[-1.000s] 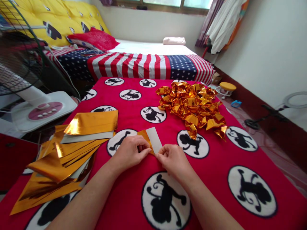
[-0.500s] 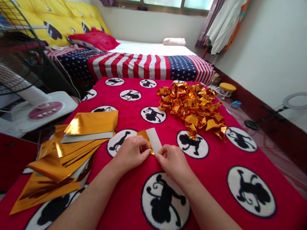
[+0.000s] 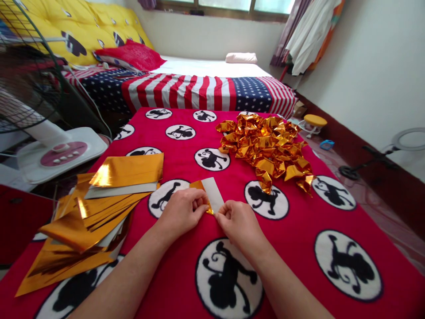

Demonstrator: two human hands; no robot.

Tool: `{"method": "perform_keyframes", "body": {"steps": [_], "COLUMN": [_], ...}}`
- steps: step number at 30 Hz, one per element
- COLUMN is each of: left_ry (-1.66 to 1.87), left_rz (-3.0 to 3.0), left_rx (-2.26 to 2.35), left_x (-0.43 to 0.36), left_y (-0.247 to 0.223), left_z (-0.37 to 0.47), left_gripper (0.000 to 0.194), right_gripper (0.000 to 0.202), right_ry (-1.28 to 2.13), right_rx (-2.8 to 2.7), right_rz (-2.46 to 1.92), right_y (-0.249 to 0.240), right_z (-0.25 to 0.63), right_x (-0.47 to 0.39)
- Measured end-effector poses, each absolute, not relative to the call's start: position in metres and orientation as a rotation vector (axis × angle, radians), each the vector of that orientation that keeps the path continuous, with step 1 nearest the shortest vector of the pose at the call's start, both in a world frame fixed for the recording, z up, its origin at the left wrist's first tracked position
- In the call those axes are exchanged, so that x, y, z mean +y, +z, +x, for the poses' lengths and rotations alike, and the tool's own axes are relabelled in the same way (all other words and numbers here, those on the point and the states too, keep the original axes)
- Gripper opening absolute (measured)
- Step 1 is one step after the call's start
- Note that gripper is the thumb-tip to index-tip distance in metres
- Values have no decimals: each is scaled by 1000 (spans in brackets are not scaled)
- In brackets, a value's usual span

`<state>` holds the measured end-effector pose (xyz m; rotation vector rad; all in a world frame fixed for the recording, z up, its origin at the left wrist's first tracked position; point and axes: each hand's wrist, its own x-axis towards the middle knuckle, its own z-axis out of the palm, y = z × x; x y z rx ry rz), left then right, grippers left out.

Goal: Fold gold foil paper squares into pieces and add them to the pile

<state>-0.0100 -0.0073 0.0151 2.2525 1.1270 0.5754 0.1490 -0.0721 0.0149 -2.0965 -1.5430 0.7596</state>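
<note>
Between my hands, a sheet of gold foil paper (image 3: 214,193) lies partly folded on the red cloth, its pale back showing on the right and gold on the left. My left hand (image 3: 184,207) pinches its left near edge between thumb and fingers. At the near right corner my right hand (image 3: 237,217) pinches the same sheet. The fingers hide part of the fold. Left of my hands is a loose stack of flat gold foil sheets (image 3: 128,170), some with the pale side up. Farther off on the right sits a heap of folded gold foil pieces (image 3: 265,141).
A red cloth with monkey prints (image 3: 285,261) covers the table. An electric fan (image 3: 63,150) stands at the left edge. Behind the table is a bed (image 3: 199,91) with a striped cover. A yellow stool (image 3: 314,120) and a ring light (image 3: 410,139) are on the right.
My left fingertips have shifted very slightly at the near edge of the foil sheet, where the gold fold looks a little different. Both hands keep their pinch.
</note>
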Motion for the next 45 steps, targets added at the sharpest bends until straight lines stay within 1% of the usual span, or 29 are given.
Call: {"method": "perform_keyframes", "body": {"steps": [4,8,10,14,16,19,26,32,34,39,42,44,45], "left_ry": [621,666,657,652,660,670,656,639,646,664,670,684,698], "left_rz": [2296,2256,2243,2241,2243,2249,2231,2221,2223,2195,2171,2161,2159], "left_rx": [1118,1147,1145,1137,1139,1148,1150,1097,1099,1172,1181,1160,1139], "left_x": [-8,-9,-9,-9,-9,-10,-9,-8,-9,-13,-15,-16,-15], "left_y": [13,12,12,12,12,12,10,13,14,14,13,12,11], "left_z": [-10,-9,-9,-9,-9,-9,-10,-11,-10,-7,-6,-5,-5], "left_gripper": [11,10,10,9,10,11,11,29,30,9,8,8,8], "right_gripper": [14,14,14,27,33,37,26,21,21,16,12,7,9], "right_ry": [743,731,794,1000,964,850,708,717,711,751,778,593,479], "right_rx": [-1560,-1560,-1547,-1524,-1564,-1626,-1696,-1711,-1708,-1669,-1579,-1548,-1555], "right_rz": [-2100,-2079,-2061,-2042,-2060,-2122,-2207,-2147,-2134,-2005,-1853,-1801,-1791], "right_y": [15,14,14,18,22,27,27,20,19,16,12,9,8], "right_z": [149,150,152,155,155,151,148,150,150,153,162,171,175], "right_x": [-72,-72,-72,-67,-64,-60,-60,-62,-63,-72,-81,-86,-87]}}
